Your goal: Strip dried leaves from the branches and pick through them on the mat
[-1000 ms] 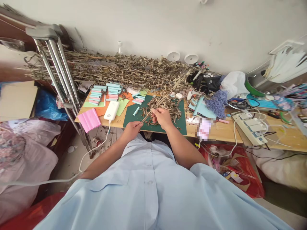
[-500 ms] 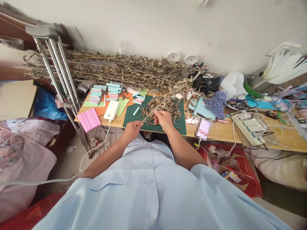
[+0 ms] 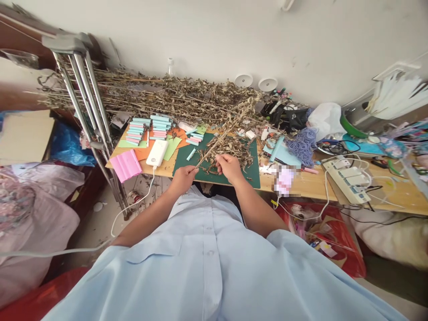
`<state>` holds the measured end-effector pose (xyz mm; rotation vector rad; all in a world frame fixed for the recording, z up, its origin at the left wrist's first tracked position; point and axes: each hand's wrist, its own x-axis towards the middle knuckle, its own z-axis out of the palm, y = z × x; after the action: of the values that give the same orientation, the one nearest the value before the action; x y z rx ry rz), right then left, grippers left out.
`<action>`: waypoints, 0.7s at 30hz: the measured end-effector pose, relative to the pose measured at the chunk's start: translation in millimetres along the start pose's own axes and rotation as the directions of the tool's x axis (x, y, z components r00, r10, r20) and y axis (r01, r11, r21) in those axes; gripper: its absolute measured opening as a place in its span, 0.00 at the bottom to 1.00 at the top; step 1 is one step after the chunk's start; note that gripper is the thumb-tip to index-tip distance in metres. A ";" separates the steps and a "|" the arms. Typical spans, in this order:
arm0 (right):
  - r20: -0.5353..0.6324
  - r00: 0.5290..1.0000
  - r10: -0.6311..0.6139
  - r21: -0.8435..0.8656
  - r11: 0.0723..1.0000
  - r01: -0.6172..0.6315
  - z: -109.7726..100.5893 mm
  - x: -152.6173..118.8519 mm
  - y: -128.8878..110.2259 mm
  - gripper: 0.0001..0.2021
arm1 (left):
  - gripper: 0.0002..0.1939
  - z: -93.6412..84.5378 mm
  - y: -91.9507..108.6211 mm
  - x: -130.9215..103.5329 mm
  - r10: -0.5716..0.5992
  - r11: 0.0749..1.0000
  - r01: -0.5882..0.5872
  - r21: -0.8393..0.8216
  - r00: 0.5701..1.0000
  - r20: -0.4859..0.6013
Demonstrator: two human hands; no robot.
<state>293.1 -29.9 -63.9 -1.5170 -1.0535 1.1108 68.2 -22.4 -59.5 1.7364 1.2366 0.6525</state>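
Head view, from the left: I see a pair of crutches (image 3: 82, 73) standing in front of the long pile of dried plants (image 3: 150, 91) that lies along the wall. On the wooden table (image 3: 267, 183), a folded pink sheet (image 3: 126, 166) lies at the near edge, with a white power bank (image 3: 157, 153) beside it and small blue and pink rolls (image 3: 160, 122) behind. My left hand (image 3: 183, 179) is at the near edge of the green mat (image 3: 182, 165), thumb and fingers pinching the lower end of a dried stalk (image 3: 207, 154), which slants up and to the right over the mat. My right hand (image 3: 228, 168) is just beside the stalk, in front of the heap of dry leaves (image 3: 239, 147); its fingers are curled in, but I cannot tell whether they pinch anything. Farther right are purple yarn (image 3: 302, 145), a pixelated phone (image 3: 284, 180) near the table's edge and a white power strip (image 3: 347, 180) with cords plugged in.
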 end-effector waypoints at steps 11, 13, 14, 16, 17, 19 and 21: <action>-0.044 0.999 -0.010 0.052 0.999 0.012 -2.0 11.0 -16.2 0.28 | 0.21 5.0 7.0 1.3 -0.047 0.995 0.050 -0.081 0.998 0.042; 0.043 0.999 0.033 0.130 0.991 -0.039 7.9 5.6 -21.4 0.26 | 0.20 6.1 10.3 1.5 -0.024 0.999 0.025 -0.030 0.999 0.037; 0.061 0.997 0.046 0.149 0.987 -0.055 11.3 4.3 -22.8 0.25 | 0.20 6.4 11.9 1.6 -0.011 1.000 0.011 -0.007 0.999 0.033; 0.066 0.996 0.065 0.166 0.983 -0.075 14.6 3.3 -23.8 0.23 | 0.19 6.7 14.1 1.7 0.010 1.000 -0.010 0.019 1.000 0.024; 0.067 0.995 0.072 0.172 0.982 -0.082 15.1 2.8 -23.5 0.23 | 0.19 6.5 14.6 1.8 0.013 1.000 -0.014 0.023 1.000 0.017; 0.071 0.995 0.072 0.179 0.980 -0.083 15.4 0.1 -21.7 0.22 | 0.19 5.8 13.6 2.4 0.008 1.000 -0.008 0.014 1.000 0.003; 0.088 0.995 0.051 0.145 0.987 -0.063 16.3 -6.0 -18.8 0.21 | 0.19 4.8 10.4 3.3 -0.013 1.000 0.012 -0.017 1.000 -0.006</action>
<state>274.0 -29.0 -46.8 -1.4004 -0.9666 1.2744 78.1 -22.2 -52.8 1.7127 1.2416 0.6592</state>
